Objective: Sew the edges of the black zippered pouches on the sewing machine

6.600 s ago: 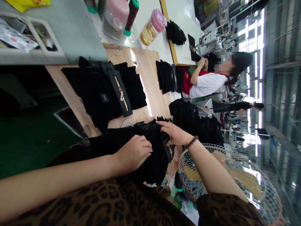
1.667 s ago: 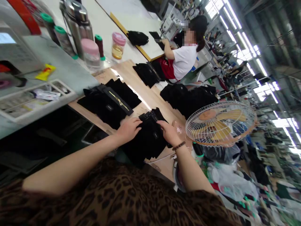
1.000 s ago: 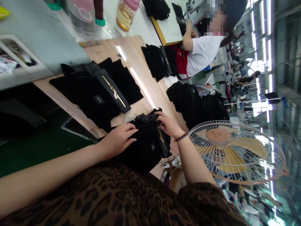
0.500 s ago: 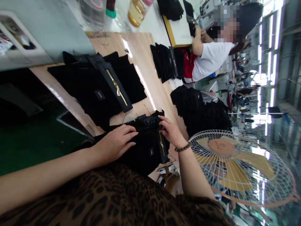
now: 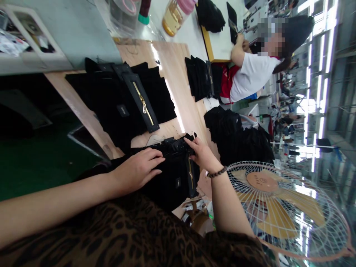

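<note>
A stack of black fabric pieces with gold zippers [image 5: 178, 174] lies at the near edge of a wooden table [image 5: 178, 92]. My left hand [image 5: 139, 168] rests flat on the stack's left side, fingers stretched out. My right hand [image 5: 201, 154], with a bead bracelet at the wrist, pinches the stack's far top edge. A second pile of black zippered pieces [image 5: 125, 100] lies further back on the left.
A caged fan with yellow blades [image 5: 280, 207] stands close on the right. A third black stack [image 5: 200, 78] and a heap of black cloth [image 5: 236, 133] lie beyond. A co-worker in a white shirt [image 5: 250, 74] sits at another table. Jars [image 5: 176, 15] and a tray [image 5: 30, 40] stand behind.
The view has tilted and shifted slightly. My hands stay on the near stack; the right hand's fingers have shifted a little along its top edge.
</note>
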